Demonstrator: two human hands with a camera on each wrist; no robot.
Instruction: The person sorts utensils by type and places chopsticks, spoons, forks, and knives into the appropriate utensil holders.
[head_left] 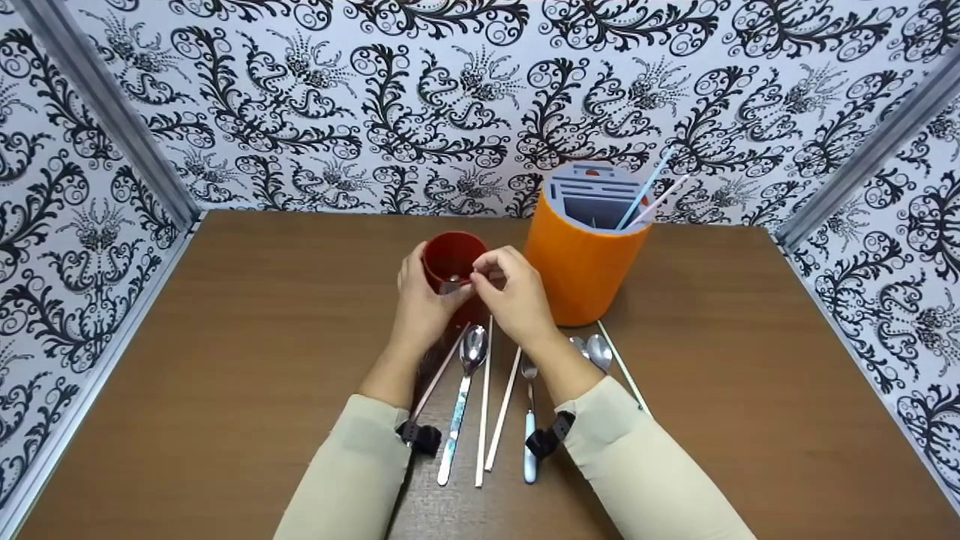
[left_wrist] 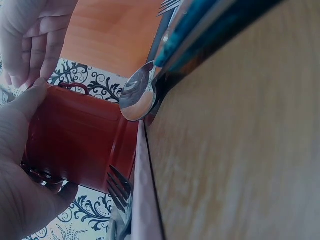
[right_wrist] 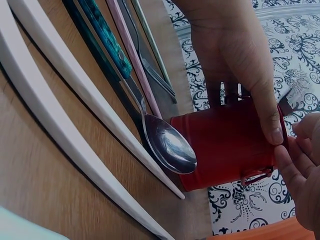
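Note:
A red metal canister (head_left: 455, 251) with small wire handles stands upright in front of me. My left hand (head_left: 426, 300) grips it, fingers round the left side and thumb along the near rim. My right hand (head_left: 517, 292) is at the right of the rim, thumb and forefinger pinching at a small grey metal piece (head_left: 450, 286) in the canister's mouth; its kind I cannot tell. The left thumb tip almost meets the right fingers in the right wrist view. Near the canister's base lies a spoon (right_wrist: 170, 145) with a teal patterned handle.
An orange utensil holder (head_left: 585, 262) with a grey slotted top stands behind the right hand, two chopsticks (head_left: 649, 187) leaning out of it. Chopsticks (head_left: 484, 420), spoons (head_left: 598, 351) and a fork (left_wrist: 120, 187) lie on the wooden table (head_left: 262, 337) nearby. Patterned walls (head_left: 300, 97) enclose the table.

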